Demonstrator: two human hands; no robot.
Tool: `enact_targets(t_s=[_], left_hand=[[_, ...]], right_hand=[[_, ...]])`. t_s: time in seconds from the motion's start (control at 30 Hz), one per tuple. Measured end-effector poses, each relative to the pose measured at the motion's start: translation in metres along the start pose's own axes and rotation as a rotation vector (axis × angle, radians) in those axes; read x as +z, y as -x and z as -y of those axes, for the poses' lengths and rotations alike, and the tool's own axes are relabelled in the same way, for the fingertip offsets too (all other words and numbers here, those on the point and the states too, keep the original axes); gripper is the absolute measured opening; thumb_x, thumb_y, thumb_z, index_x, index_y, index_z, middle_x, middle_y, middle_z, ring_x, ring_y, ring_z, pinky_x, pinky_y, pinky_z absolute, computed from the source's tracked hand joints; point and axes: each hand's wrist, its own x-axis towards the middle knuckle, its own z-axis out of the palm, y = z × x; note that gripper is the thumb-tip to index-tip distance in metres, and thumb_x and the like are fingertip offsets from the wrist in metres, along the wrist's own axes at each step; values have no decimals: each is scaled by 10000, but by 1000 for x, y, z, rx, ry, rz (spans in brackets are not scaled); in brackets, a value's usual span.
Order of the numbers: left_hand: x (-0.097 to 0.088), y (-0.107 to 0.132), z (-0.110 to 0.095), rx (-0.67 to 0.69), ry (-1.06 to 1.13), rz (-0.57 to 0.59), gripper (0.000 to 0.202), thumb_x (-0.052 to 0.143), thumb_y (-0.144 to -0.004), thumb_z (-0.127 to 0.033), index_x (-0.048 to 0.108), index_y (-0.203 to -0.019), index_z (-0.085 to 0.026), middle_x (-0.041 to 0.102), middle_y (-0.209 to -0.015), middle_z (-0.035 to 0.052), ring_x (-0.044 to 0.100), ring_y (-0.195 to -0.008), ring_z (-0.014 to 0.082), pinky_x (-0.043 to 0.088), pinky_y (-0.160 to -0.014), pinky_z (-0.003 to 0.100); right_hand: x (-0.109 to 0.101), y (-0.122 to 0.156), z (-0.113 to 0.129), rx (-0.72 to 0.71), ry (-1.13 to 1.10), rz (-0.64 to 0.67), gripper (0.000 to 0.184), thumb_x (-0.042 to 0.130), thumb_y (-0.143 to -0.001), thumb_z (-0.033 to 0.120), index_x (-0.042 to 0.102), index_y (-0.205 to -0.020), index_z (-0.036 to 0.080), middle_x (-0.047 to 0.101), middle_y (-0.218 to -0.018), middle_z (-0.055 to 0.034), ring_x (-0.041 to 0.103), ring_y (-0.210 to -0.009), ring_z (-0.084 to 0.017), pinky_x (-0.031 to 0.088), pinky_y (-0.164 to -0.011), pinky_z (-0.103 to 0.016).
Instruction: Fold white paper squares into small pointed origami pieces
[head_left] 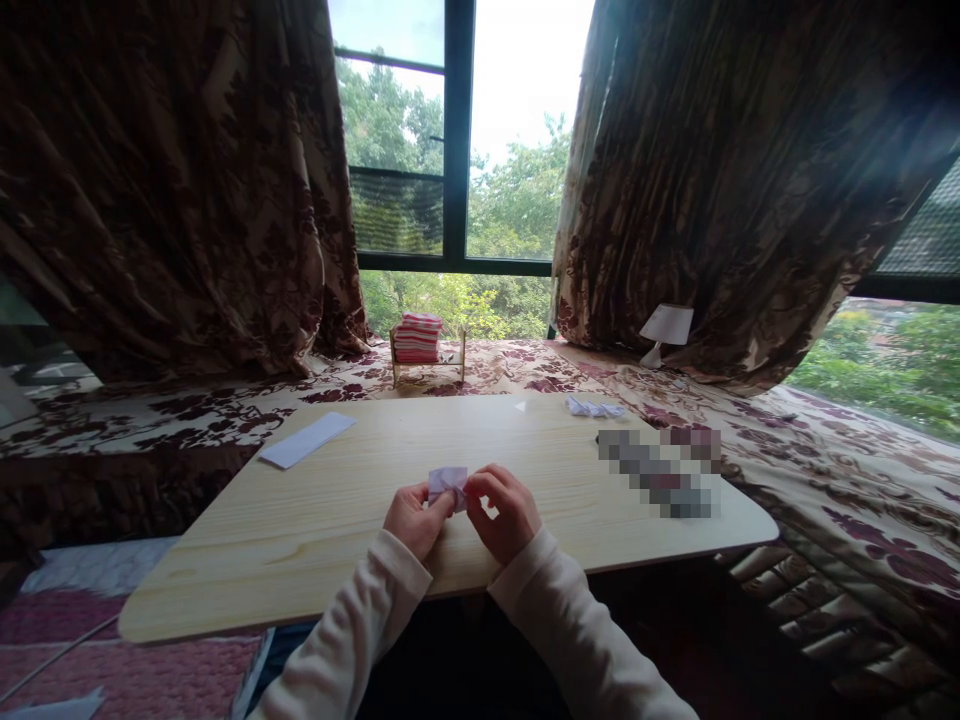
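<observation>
A small square of folded pale paper (447, 483) is held up over the near middle of the table. My left hand (417, 518) is closed on its left side, with the thumb pressed on the face of the paper. At its right edge my right hand (506, 512) is closed in a pinch, thumb and forefinger meeting at the paper. Creases show on the piece, but the fold's finer shape is too small to make out.
The pale wooden table (247, 560) carries a flat white paper strip (307, 440) at left and several folded paper pieces (595, 408) at the far right. A blurred-out object (660, 475) lies right. Behind stand a rack (427, 372) of striped cloths (418, 338) and a small lamp (666, 325).
</observation>
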Motion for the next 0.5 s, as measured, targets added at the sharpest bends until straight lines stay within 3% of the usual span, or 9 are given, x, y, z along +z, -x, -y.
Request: enact_targets(t_s=[0.27, 0.5], left_hand=[[0, -1, -4, -19, 72, 26, 206, 580, -674, -305, 679, -700, -126, 657, -624, 10, 583, -636, 160, 426, -617, 234], [1, 0, -5, -27, 127, 29, 213, 582, -662, -271, 694, -743, -109, 661, -632, 27, 584, -625, 164, 439, -619, 251]], right_hand=[[-1, 0, 2, -34, 78, 15, 185, 450, -719, 71, 568, -765, 206, 577, -755, -29, 509, -732, -149, 416, -609, -230], [1, 1, -1, -59, 68, 16, 200, 450, -742, 69, 584, -790, 208, 598, -773, -33, 527, -751, -154, 428, -670, -252]])
